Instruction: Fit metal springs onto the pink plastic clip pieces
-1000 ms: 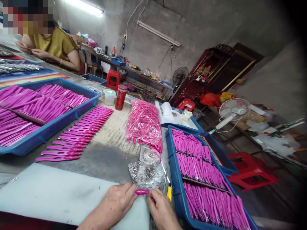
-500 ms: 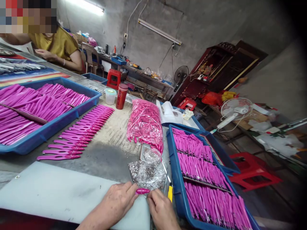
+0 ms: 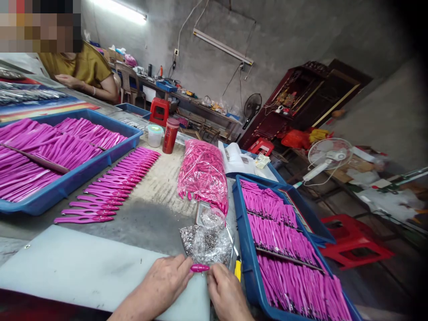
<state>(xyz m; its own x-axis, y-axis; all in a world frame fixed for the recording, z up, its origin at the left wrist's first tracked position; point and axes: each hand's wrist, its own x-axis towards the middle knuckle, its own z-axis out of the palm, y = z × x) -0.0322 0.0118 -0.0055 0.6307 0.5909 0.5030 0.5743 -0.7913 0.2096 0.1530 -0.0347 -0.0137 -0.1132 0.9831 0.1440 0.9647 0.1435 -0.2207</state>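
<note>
My left hand (image 3: 169,278), low in the middle of the head view, is closed around a pink plastic tool (image 3: 199,268). Only its tapered, glossy magenta end sticks out to the right; the fingers hide the rest. My right hand (image 3: 227,290) is closed in a pinch right at that tip, and whatever its fingertips grip is hidden. Under my left forearm lies a pale board (image 3: 83,272). Just beyond the hands sits a clear plastic bag (image 3: 214,243) beside a heap of small metal pins (image 3: 189,238). A yellow-handled tool (image 3: 237,269) lies right of my right hand.
Blue trays of pink pieces flank me, one at left (image 3: 78,174) and one at right (image 3: 245,249). Between them are a row of two-pronged pink tools (image 3: 117,185), a bag of pink parts (image 3: 203,174) and a red bottle (image 3: 170,136). Another person (image 3: 80,71) sits far left.
The view has shifted very slightly. Both hands keep the same hold at the magenta tip. At far left, the other person's raised arm is no longer visible and the torso sits a little lower.
</note>
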